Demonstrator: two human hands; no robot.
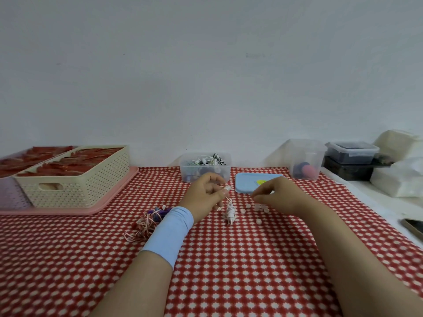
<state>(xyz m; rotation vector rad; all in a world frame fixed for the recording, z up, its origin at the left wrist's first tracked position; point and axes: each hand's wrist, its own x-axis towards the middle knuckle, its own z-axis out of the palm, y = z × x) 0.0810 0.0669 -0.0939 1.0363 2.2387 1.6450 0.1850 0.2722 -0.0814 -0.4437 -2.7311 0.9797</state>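
Head view: in the middle of the frame, the left hand (206, 193), with a light blue fabric cuff (169, 234) on its forearm, pinches the top end of a white wound-up earphone cable bundle (230, 211) between thumb and curled fingers. The bundle hangs from the fingertips, and its lower end reaches the red-and-white patterned tablecloth (229, 271). Just right of it, the right hand (277, 195) hovers low with its fingers curled and the tips drawn close together. I cannot tell if anything sits between them. Below that hand, small white rounded ear tips (261, 208) lie scattered on the cloth, near the bundle. Left of the cuffed forearm lies a tangle of pink and purple cords (146, 223). Behind the hands, at centre, stands a clear plastic box of earphones (206, 168), with a flat light blue plastic lid (247, 184) just to its right. At the left edge, a cream perforated plastic basket (75, 181) holding red items rests on a pink tray (68, 210). On the right side stand a clear tub (305, 156) and dark lidded containers (352, 154), and a dark phone (413, 227) lies at the right edge.
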